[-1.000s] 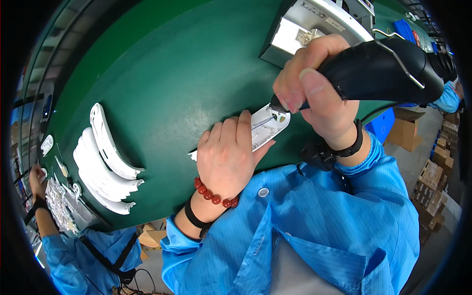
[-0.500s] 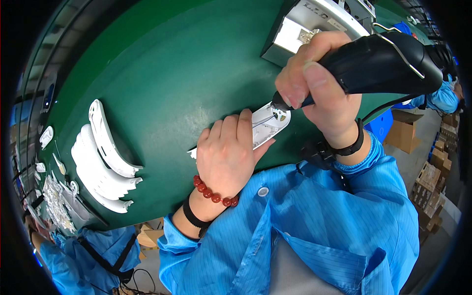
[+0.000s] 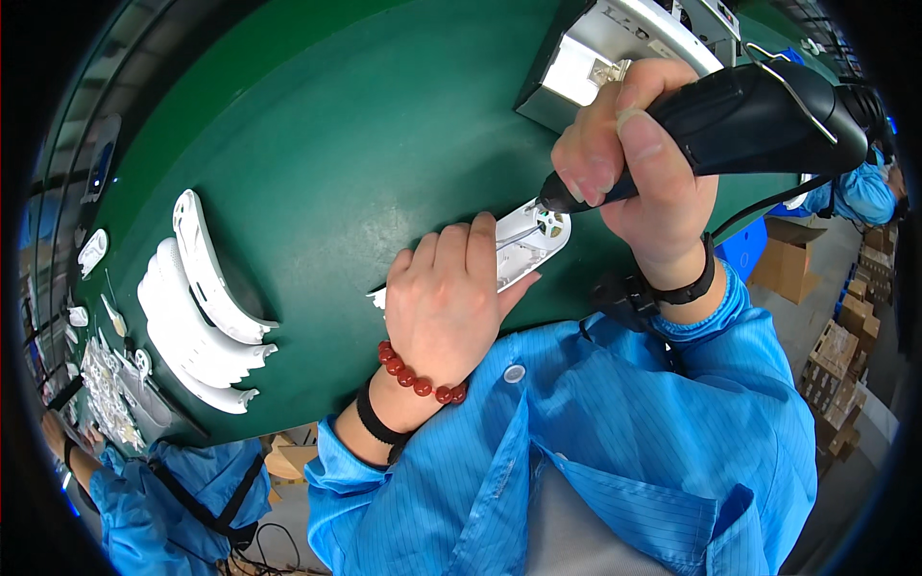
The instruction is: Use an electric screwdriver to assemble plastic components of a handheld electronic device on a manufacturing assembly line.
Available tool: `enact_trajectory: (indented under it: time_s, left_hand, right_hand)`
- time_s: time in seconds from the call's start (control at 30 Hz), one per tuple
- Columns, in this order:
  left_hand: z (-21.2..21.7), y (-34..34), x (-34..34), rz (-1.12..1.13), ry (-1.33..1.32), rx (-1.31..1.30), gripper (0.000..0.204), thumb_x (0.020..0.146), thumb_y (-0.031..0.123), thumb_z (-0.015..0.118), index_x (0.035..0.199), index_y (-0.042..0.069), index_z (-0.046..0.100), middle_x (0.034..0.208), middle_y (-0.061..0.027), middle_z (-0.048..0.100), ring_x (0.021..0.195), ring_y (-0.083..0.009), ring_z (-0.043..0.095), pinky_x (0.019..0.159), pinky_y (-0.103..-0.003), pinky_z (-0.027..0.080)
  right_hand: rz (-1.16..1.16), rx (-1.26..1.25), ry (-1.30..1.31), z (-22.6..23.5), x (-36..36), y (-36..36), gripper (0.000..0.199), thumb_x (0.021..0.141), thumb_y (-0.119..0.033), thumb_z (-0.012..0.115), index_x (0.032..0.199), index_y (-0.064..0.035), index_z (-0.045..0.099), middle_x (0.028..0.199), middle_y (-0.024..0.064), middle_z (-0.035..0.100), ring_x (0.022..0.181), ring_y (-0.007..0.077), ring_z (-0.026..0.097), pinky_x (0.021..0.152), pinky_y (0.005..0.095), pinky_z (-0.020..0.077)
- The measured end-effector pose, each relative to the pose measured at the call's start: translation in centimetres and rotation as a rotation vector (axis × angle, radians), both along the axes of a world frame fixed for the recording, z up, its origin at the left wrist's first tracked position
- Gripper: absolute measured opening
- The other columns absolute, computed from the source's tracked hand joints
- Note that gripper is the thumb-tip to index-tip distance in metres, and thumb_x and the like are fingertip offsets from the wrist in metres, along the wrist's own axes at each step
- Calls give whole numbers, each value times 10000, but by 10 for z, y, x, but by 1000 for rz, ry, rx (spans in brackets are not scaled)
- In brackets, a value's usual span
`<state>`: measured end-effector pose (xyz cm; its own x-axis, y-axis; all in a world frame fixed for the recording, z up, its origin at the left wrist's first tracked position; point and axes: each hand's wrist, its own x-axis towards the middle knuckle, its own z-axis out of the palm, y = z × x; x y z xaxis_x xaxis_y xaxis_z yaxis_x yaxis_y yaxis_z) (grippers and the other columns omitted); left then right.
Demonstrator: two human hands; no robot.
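My left hand (image 3: 437,298) lies over a long white plastic housing (image 3: 523,261) on the table, fingers across its far edge and thumb along the near side. Most of the housing's left part is hidden under the palm. Thin wires run inside it to a round spoked part (image 3: 550,225) at its right end. My right hand (image 3: 648,168) is wrapped round a black electric screwdriver (image 3: 740,120), which is tilted with its nose down at the housing's right end. Whether the tip touches a screw there is hidden.
Several curved white shells (image 3: 197,322) lie nested at the left of the green table (image 3: 355,125). Beyond them are small white parts (image 3: 104,394). A metal box-like device (image 3: 567,82) stands at the far right. Co-workers in blue are at lower left and far right.
My right hand and the screwdriver have shifted slightly to the right. My left hand keeps its hold on the housing. At lower left, a co-worker's arm has moved.
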<state>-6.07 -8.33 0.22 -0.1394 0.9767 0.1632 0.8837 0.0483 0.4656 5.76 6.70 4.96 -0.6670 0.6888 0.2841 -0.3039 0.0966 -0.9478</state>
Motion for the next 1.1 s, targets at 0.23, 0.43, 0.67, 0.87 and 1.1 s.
enact_trajectory:
  time_s: [0.23, 0.43, 0.67, 0.87, 1.1]
  left_hand:
    - [-5, -1, -2, -18, -13, 81, 686, 656, 524, 740, 1093, 8, 627, 935, -93, 650, 766, -252, 618, 652, -368, 452]
    - [-6, -2, 0, 0, -3, 78, 664, 655, 503, 751, 1086, 13, 627, 913, -86, 645, 753, -246, 617, 636, -367, 444]
    - [-6, -3, 0, 2, -9, 85, 640, 654, 477, 762, 1079, 17, 626, 908, -83, 645, 740, -242, 617, 632, -364, 444]
    - [-5, -3, 0, 2, -20, 78, 636, 655, 467, 766, 1078, 13, 626, 915, -87, 647, 744, -244, 620, 634, -365, 448]
    - [-6, -3, 0, -1, -24, 89, 626, 660, 454, 770, 1075, 6, 634, 911, -87, 649, 743, -237, 617, 635, -359, 447]
  right_hand:
    - [-30, -17, 34, 3, -3, -3, 139, 910, -148, 524, 973, -48, 452, 613, 72, 476, 486, 146, 436, 490, 309, 403]
    - [-49, -29, -3, 0, -3, -4, 132, 898, -133, 532, 944, -32, 460, 608, 75, 481, 483, 145, 439, 483, 305, 404]
    - [-36, -36, -28, -3, -5, -3, 131, 892, -135, 541, 937, -37, 467, 602, 71, 480, 476, 142, 433, 480, 301, 406]
    - [-51, -50, -31, 0, -6, -6, 128, 892, -131, 539, 936, -36, 466, 597, 72, 480, 476, 140, 435, 482, 299, 406]
    - [-47, 3, -71, -2, -6, -9, 135, 883, -102, 550, 907, -30, 438, 606, 75, 491, 484, 137, 445, 495, 297, 413]
